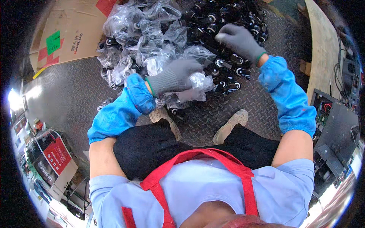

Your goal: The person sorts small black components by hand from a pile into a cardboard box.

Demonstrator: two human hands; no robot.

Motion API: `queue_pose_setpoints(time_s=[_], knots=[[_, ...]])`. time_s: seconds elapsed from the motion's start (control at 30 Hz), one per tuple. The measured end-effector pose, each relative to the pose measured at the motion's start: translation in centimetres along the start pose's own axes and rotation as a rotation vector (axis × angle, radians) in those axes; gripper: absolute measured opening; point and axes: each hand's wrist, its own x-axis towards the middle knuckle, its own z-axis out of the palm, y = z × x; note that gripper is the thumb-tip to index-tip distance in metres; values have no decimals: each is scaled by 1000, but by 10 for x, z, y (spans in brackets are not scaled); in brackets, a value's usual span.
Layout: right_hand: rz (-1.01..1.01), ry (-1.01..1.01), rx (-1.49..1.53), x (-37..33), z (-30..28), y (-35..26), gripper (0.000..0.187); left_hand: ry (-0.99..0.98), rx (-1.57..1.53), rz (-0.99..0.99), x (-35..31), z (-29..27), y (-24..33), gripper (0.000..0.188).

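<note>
A pile of clear plastic bags [159, 32] lies on the floor ahead of me, with dark wheeled parts showing through some of them. Beside it on the right is a heap of loose black caster wheels [224, 64] with pale hubs. My left hand [175, 77], in a grey glove, is closed on a crumpled clear plastic bag [199, 84] at the near side of the pile. Over the heap of casters is my right hand [240, 41], also gloved, its fingers curled together. Whatever may be in those fingers is hidden.
Dark tread-plate flooring [72, 87] lies all around. A flattened cardboard box [70, 34] is at the far left, a wooden board [325, 49] at the right. Electronic equipment [336, 121] stands near my right elbow. My shoes [232, 125] are just short of the pile.
</note>
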Motion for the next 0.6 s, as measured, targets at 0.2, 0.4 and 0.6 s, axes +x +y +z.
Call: queue_pose_setpoints(time_s=[0.2, 0.4, 0.6], knots=[[-74, -47, -515, -18, 78, 25, 29, -42, -85, -111, -2, 15, 15, 38], [-82, 249, 19, -17, -24, -18, 16, 115, -181, -192, -1, 7, 31, 47], [-153, -308, 212, -27, -2, -71, 27, 359, -499, -205, 11, -3, 14, 54]])
